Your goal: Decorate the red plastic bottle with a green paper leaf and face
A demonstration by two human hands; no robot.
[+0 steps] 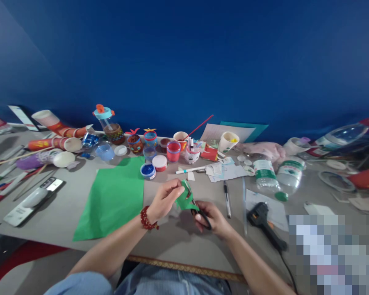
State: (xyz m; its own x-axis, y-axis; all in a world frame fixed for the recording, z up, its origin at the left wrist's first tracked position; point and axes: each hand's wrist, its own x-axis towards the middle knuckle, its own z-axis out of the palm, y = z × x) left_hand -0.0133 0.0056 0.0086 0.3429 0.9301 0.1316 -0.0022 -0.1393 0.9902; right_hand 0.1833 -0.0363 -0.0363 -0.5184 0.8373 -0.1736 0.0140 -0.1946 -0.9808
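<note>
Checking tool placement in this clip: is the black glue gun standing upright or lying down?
Lying down: the glue gun rests on its side, its handle stretched flat along the tabletop.

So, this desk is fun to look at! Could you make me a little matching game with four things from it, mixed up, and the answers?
Column one
1. Scissors
2. Small green piece
3. Beaded bracelet
4. Glue gun

Column two
A. Dark red
B. Lying partly over white paper
C. Held in the right hand
D. Held in the left hand

Right pairs: 1-C, 2-D, 3-A, 4-B
</note>
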